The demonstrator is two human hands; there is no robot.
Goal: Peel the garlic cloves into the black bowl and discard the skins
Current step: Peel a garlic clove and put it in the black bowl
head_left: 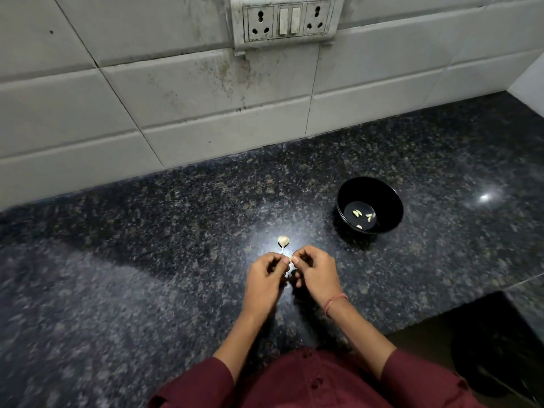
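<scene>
White wall tiles (pixel 176 92), stained below a socket panel (pixel 287 20), back a dark speckled stone counter (pixel 132 260) that fills most of the view and shines under a light from above. A person in a maroon shirt (pixel 309 384) stands against its front edge. Low at the right, past the counter's corner, sits a dark round container (pixel 494 357), most likely a bin. If so, it is within easy reach for the skins, though its contents cannot be made out.

The black bowl (pixel 372 191) stands on the counter forward and to the right of the hands, near but apart from them, probably so the right hand can drop each finished piece with a short reach. The left hand (pixel 265 275) and right hand (pixel 316 272) meet just above the counter. Their fingers are curled, and the thumb and forefinger tips of both pinch one small garlic clove (pixel 291 259) between them. Working it low over the surface should keep any falling skin in one spot. How much skin remains on it is too small to tell.

Just beyond the fingertips a part-stripped garlic head (pixel 283 240) lies on the counter, close by as the supply. A few peeled cloves (pixel 356 213) lie in the bowl's bottom, so the job looks underway with more to do.
</scene>
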